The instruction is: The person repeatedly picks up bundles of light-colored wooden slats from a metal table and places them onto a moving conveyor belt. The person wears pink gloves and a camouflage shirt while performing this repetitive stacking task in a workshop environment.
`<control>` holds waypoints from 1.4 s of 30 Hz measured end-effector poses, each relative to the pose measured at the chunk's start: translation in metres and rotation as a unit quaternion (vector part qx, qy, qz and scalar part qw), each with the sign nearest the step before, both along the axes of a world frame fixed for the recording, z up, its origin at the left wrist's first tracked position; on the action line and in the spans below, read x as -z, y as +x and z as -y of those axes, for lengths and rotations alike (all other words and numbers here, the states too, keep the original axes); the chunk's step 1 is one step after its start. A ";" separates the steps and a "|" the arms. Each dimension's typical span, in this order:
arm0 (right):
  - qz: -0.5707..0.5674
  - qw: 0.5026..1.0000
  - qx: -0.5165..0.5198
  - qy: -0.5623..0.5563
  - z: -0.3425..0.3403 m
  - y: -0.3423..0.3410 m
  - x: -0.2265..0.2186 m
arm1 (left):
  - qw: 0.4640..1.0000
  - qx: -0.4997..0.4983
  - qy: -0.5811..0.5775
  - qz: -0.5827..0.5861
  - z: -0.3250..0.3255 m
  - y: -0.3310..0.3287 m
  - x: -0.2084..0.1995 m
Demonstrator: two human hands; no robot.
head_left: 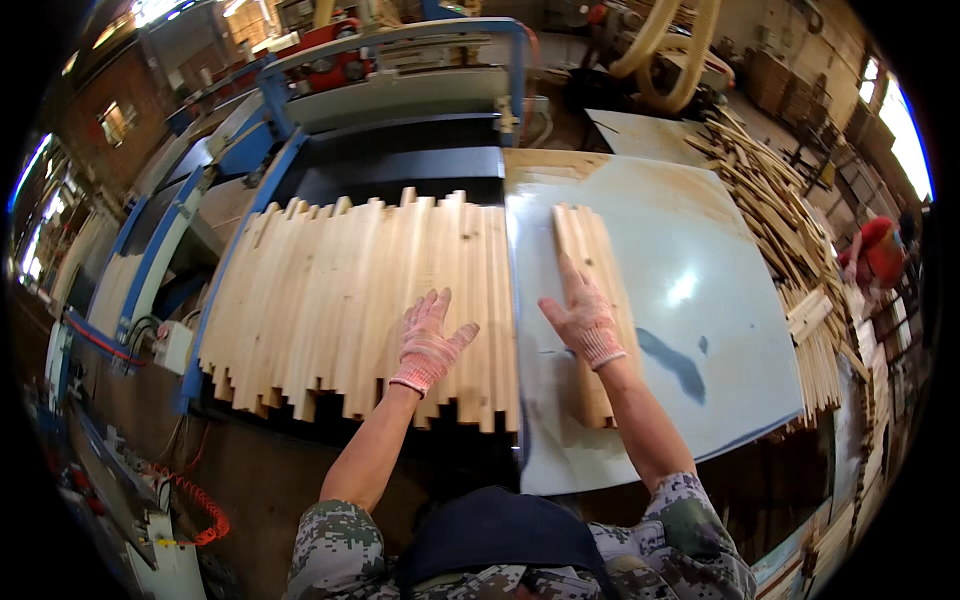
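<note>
Many pale wooden strips [330,290] lie side by side on a dark machine bed, their ends uneven at both the far and near edges. My left hand [432,340], in a reddish-white knitted glove, rests over the right part of this row with its fingers spread. On the smooth grey-blue sheet table to the right lies a smaller group of strips [588,235], apart from the row. My right hand [582,318], gloved alike, lies flat over these strips, fingers stretched forward and thumb out to the left.
A blue machine frame [400,45] spans the far end of the bed. The sheet table [700,260] carries dark wet-looking patches. Beyond its right edge are heaped loose wood sticks [770,220]. A person in red [880,255] is at the far right. A red coiled hose [205,505] hangs lower left.
</note>
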State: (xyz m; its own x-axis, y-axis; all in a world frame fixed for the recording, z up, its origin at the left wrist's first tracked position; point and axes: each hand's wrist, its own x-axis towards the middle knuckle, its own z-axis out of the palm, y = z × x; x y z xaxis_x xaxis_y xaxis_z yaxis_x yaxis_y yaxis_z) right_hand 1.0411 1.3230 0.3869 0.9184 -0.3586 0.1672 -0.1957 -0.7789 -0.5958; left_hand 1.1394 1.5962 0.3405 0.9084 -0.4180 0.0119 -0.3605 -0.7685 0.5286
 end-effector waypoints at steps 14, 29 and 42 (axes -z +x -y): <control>0.075 0.932 0.088 0.345 -0.057 0.071 0.134 | 0.849 -0.469 0.200 0.137 -0.502 0.112 -0.051; 0.069 0.899 0.074 0.425 -0.080 0.043 0.114 | 0.862 -0.414 0.263 0.128 -0.617 0.131 -0.063; 0.132 0.874 0.050 0.464 -0.129 -0.031 0.127 | 0.794 0.155 -0.410 -0.422 -0.340 -0.114 -0.019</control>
State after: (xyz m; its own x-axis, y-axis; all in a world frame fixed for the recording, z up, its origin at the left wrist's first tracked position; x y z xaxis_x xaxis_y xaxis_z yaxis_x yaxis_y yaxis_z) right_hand 1.0101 1.4525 0.2595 0.8482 -0.5284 -0.0373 0.0048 0.0781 -0.9969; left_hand 1.0257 1.9365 0.3596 0.5929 -0.7886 -0.1631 0.2829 0.0143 0.9590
